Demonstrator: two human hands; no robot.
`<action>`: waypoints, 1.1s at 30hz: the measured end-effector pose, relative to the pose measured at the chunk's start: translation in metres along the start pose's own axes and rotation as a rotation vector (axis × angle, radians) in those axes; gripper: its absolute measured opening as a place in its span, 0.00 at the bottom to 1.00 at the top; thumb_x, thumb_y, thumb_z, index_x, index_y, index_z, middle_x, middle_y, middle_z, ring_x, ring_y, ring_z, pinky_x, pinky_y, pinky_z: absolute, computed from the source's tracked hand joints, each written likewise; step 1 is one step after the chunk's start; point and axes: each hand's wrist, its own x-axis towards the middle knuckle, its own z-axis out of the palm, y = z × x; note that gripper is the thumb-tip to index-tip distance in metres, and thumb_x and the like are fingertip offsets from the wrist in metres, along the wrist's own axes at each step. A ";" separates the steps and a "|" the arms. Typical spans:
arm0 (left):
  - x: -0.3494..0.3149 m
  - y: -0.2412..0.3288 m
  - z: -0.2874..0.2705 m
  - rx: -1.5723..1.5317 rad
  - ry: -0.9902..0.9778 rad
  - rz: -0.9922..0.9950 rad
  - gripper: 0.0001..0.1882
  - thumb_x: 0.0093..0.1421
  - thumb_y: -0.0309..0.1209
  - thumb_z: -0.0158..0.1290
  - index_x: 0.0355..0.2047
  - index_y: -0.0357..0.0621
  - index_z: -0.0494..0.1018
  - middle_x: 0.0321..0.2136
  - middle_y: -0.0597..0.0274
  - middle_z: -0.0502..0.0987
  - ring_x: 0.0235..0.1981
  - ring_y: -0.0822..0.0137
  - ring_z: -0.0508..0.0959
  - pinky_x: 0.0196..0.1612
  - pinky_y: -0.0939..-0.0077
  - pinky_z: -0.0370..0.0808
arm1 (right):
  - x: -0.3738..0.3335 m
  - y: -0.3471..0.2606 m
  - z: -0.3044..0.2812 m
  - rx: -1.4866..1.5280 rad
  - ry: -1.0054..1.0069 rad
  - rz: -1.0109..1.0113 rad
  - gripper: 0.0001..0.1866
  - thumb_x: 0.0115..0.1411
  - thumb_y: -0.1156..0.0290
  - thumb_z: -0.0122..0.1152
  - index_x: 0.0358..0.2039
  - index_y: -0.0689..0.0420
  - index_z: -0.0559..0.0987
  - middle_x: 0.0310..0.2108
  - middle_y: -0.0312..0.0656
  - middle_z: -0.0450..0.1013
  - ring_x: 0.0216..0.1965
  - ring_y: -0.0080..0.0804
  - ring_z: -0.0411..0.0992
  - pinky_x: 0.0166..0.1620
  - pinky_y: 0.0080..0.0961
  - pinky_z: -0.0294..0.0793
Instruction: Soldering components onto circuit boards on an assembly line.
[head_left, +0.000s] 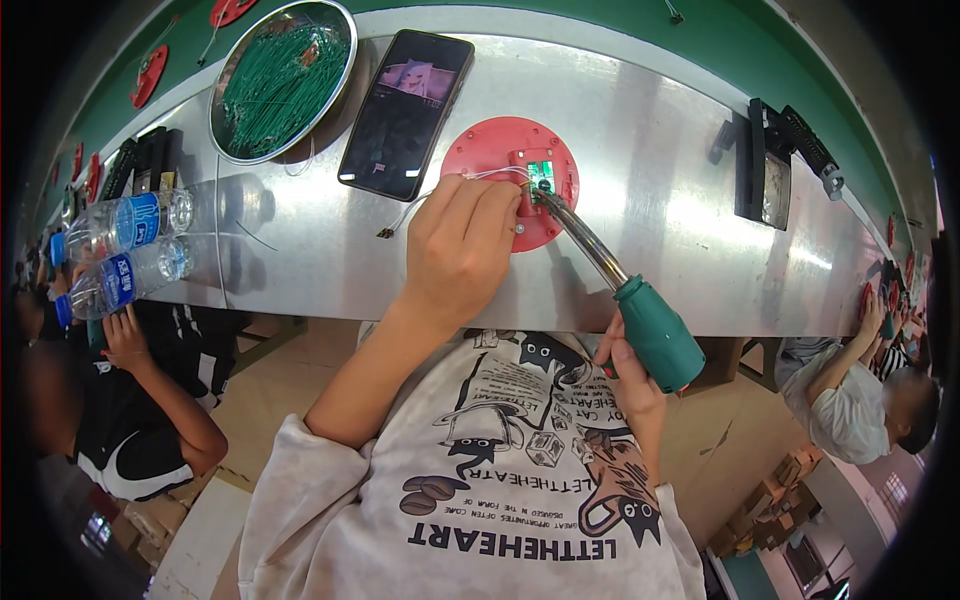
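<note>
On the metal table lies a round red plastic disc (468,148) carrying a small circuit board (541,171), lit green. My left hand (460,250) is closed over the disc's left side, its fingertips pinching thin white wires (425,195) beside the board. The wires' loose ends trail out to the left of the hand. My right hand (636,385) grips the green handle of a soldering iron (655,335). Its metal barrel slants up and left, and the tip is at the board, close to my left fingertips. Whether the tip touches the board, I cannot tell.
Left of the disc lie a black phone (400,120) and a metal bowl (214,125) of green wires. Two water bottles (130,222) lie farther left. A black stand (755,165) is at the right. People sit at both sides; a person's hand (126,340) is near the bottles.
</note>
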 end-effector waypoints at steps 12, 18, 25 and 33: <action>-0.002 -0.002 0.001 0.028 0.015 0.020 0.10 0.50 0.19 0.62 0.35 0.35 0.77 0.29 0.56 0.78 0.29 0.57 0.76 0.30 0.65 0.75 | 0.001 -0.002 -0.010 -0.001 -0.006 -0.087 0.24 0.62 0.62 0.64 0.50 0.69 0.76 0.43 0.52 0.74 0.23 0.32 0.75 0.30 0.28 0.74; -0.001 0.001 0.000 0.037 -0.003 0.002 0.09 0.51 0.19 0.62 0.34 0.37 0.77 0.28 0.57 0.77 0.29 0.58 0.76 0.30 0.66 0.75 | 0.001 -0.003 -0.009 -0.067 -0.034 -0.060 0.25 0.64 0.60 0.62 0.53 0.67 0.76 0.46 0.52 0.75 0.23 0.31 0.74 0.29 0.27 0.71; -0.001 0.002 0.000 0.042 -0.001 -0.011 0.08 0.53 0.20 0.62 0.34 0.38 0.77 0.28 0.58 0.77 0.29 0.58 0.76 0.29 0.66 0.75 | 0.000 0.001 -0.007 -0.152 -0.127 -0.049 0.23 0.66 0.63 0.62 0.56 0.66 0.75 0.47 0.47 0.76 0.27 0.29 0.74 0.34 0.27 0.70; -0.003 0.000 0.000 0.034 0.005 -0.013 0.08 0.52 0.20 0.61 0.34 0.38 0.77 0.28 0.58 0.76 0.30 0.59 0.76 0.30 0.66 0.75 | 0.002 -0.001 -0.008 -0.092 -0.138 -0.004 0.20 0.65 0.71 0.60 0.55 0.67 0.75 0.45 0.50 0.75 0.27 0.31 0.74 0.34 0.28 0.73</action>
